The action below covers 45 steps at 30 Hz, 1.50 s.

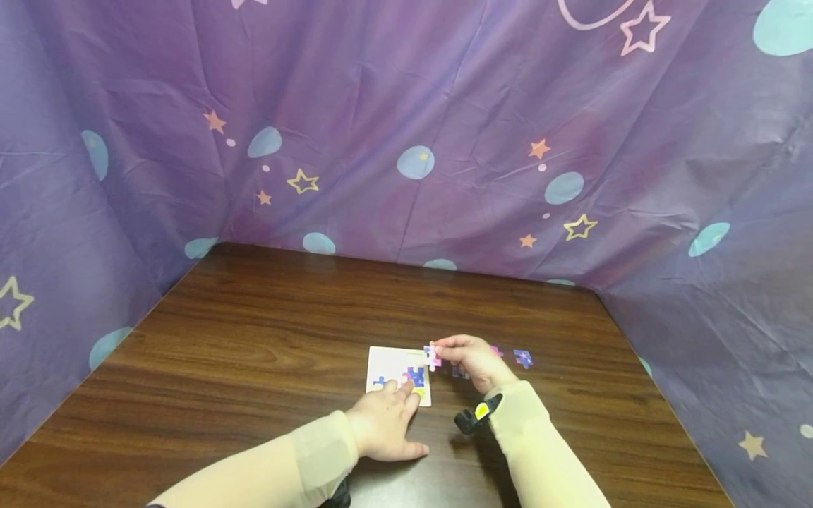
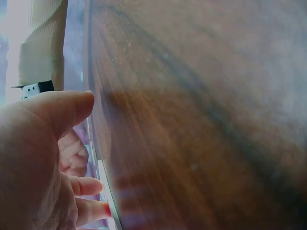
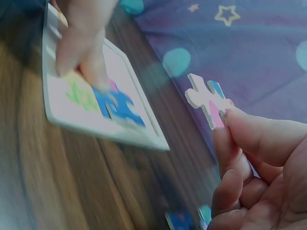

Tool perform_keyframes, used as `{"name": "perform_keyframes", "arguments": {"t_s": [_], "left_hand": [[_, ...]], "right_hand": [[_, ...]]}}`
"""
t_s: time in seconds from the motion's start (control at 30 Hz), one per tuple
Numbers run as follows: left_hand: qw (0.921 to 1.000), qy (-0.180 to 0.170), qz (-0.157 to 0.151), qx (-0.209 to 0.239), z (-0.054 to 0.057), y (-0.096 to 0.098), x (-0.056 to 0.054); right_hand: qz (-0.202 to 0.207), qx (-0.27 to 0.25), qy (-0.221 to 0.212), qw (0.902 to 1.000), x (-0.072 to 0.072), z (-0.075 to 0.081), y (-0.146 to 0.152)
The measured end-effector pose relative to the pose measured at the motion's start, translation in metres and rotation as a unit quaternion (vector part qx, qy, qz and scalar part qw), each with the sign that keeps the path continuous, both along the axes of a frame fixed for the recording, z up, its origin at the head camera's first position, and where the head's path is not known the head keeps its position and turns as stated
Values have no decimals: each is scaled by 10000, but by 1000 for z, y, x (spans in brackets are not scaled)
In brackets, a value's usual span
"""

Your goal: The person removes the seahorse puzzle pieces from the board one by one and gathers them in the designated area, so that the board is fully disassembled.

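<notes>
A puzzle piece (image 1: 431, 356), white with pink and blue patches, is pinched between the thumb and fingers of my right hand (image 1: 473, 361). It is raised near the upper right corner of a white puzzle board (image 1: 381, 358). My left hand (image 1: 384, 422) lies with extended fingers over the board's lower part, its fingertips touching it and the thumb spread to the right. Blue fitted pieces (image 3: 124, 109) show in the board beside those fingers, next to a yellow-green printed patch. In the left wrist view, the board (image 2: 110, 196) appears only as a thin edge under two fingers.
Right of the board lie several loose pieces: a blue-purple one (image 1: 524, 358), a pink one (image 1: 496, 350) partly behind my right hand, and a dark blue one (image 1: 459, 372) under it. A brown wood-grain table (image 1: 254, 317) carries everything, with a purple patterned curtain (image 1: 356, 106) around it.
</notes>
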<state>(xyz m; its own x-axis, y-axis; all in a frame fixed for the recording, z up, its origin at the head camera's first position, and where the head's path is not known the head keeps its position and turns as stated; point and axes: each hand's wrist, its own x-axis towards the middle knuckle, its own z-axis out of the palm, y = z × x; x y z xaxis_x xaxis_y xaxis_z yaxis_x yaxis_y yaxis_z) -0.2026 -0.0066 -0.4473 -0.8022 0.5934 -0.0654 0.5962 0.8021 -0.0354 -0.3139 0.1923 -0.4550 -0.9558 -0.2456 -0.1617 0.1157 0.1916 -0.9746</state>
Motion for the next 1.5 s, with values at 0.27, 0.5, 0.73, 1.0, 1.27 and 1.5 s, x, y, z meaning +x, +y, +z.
{"name": "perform_keyframes", "arguments": {"t_s": [0.27, 0.5, 0.73, 1.0, 1.27, 1.5], "left_hand": [[9999, -18, 60, -90, 1, -1, 1], [9999, -63, 110, -61, 0, -2, 2], [9999, -30, 105, -57, 0, -3, 2], [9999, -34, 69, -81, 1, -2, 2], [9999, -52, 108, -51, 2, -1, 1], [9999, -93, 100, -70, 3, 0, 1]], "right_hand": [[-152, 379, 22, 9992, -1, 1, 38], [-345, 928, 121, 9950, 3, 0, 70], [-461, 1287, 251, 9903, 10, 0, 84], [-509, 2183, 544, 9730, 14, -3, 86], [-651, 2644, 871, 9583, 13, 0, 83], [-773, 2717, 912, 9549, 12, -1, 84]]}}
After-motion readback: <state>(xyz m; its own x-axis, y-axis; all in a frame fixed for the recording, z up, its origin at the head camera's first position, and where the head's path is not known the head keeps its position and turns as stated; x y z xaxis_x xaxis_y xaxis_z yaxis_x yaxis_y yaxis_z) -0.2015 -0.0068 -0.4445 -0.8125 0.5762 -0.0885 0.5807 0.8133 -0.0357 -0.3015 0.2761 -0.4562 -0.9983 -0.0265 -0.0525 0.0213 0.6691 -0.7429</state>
